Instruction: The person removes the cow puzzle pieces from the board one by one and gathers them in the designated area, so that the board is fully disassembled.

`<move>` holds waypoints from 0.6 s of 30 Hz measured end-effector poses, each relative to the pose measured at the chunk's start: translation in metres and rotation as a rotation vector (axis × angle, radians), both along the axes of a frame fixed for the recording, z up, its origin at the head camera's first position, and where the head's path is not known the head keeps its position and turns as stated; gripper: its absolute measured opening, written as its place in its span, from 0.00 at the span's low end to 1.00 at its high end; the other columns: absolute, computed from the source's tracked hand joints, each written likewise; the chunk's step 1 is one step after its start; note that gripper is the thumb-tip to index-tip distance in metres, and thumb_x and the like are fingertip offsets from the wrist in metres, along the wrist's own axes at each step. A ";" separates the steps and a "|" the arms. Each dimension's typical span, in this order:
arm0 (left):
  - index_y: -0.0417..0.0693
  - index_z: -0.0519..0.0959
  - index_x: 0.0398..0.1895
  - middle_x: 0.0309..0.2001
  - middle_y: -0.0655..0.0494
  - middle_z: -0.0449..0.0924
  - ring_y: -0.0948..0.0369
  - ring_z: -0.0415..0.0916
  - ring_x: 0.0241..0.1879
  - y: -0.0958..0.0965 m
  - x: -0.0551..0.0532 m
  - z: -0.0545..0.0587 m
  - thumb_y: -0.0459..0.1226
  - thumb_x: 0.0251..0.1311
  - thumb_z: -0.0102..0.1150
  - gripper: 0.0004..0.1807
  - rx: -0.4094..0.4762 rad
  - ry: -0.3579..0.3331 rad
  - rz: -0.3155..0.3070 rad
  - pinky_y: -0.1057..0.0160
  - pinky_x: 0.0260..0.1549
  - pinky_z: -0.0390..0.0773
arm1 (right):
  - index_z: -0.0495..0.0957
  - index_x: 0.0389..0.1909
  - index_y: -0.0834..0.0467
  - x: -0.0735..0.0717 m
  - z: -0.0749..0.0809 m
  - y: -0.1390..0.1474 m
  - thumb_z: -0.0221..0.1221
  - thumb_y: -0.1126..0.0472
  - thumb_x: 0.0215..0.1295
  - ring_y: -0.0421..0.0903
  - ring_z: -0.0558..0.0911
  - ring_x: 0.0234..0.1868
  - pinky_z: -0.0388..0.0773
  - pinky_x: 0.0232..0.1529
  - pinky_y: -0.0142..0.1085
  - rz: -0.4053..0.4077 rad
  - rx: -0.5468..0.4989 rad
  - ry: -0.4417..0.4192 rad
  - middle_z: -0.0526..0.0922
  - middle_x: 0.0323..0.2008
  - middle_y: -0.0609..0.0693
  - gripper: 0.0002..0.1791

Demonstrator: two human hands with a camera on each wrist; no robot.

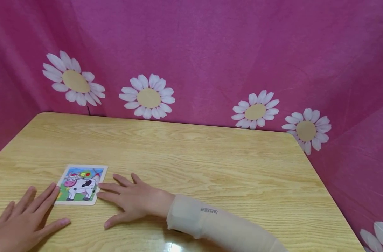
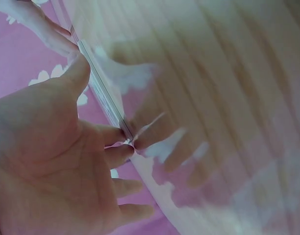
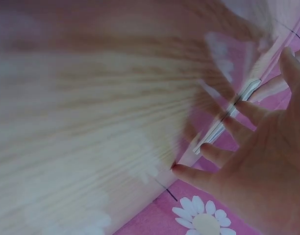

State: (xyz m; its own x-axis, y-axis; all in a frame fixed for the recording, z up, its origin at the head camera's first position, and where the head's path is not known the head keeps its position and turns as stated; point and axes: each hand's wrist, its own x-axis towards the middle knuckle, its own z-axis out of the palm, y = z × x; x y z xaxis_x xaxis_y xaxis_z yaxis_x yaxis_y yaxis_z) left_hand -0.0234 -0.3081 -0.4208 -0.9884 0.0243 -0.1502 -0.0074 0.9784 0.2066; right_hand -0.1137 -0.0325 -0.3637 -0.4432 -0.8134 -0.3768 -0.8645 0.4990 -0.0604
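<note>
A square picture board (image 1: 80, 184) with a cartoon cow and a pale border lies flat at the left of the table. My left hand (image 1: 27, 217) is spread beside it, index fingertip at its left edge, thumb out below its lower left corner. From the other side my right hand (image 1: 134, 199) reaches in with fingers straight and parted, two fingertips right at the board's right edge. In the left wrist view the board's thin edge (image 2: 105, 98) shows side-on, with fingertips against it. The right wrist view shows that narrow edge (image 3: 211, 137) behind the right fingers.
The wood-grain table (image 1: 210, 164) is glossy and mirrors the hands in both wrist views. A pink cloth (image 1: 204, 52) with large white daisies hangs along its back and right side. A beige sleeve (image 1: 223, 220) with handwriting covers the right forearm.
</note>
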 end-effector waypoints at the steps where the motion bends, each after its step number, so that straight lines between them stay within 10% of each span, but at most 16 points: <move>1: 0.48 0.29 0.78 0.74 0.29 0.38 0.33 0.16 0.70 0.002 0.000 0.001 0.68 0.63 0.44 0.56 0.003 -0.007 -0.006 0.27 0.57 0.21 | 0.37 0.77 0.31 0.000 0.000 0.003 0.39 0.22 0.62 0.41 0.30 0.76 0.41 0.72 0.50 0.000 -0.004 -0.004 0.29 0.75 0.28 0.46; 18: 0.38 0.54 0.75 0.76 0.39 0.43 0.38 0.17 0.72 0.032 0.003 0.012 0.70 0.58 0.48 0.55 0.015 -0.038 -0.110 0.35 0.56 0.11 | 0.42 0.78 0.36 0.009 0.000 0.047 0.42 0.24 0.63 0.44 0.34 0.77 0.42 0.72 0.52 0.013 -0.106 -0.024 0.36 0.77 0.31 0.45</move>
State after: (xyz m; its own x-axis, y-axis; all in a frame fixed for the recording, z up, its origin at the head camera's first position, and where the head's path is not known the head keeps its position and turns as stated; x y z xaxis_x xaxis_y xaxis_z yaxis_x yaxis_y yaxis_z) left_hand -0.0201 -0.2760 -0.4088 -0.9732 0.1344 -0.1866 0.0914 0.9707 0.2224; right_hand -0.1052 0.0144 -0.3640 -0.4247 -0.8546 -0.2989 -0.8683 0.4779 -0.1328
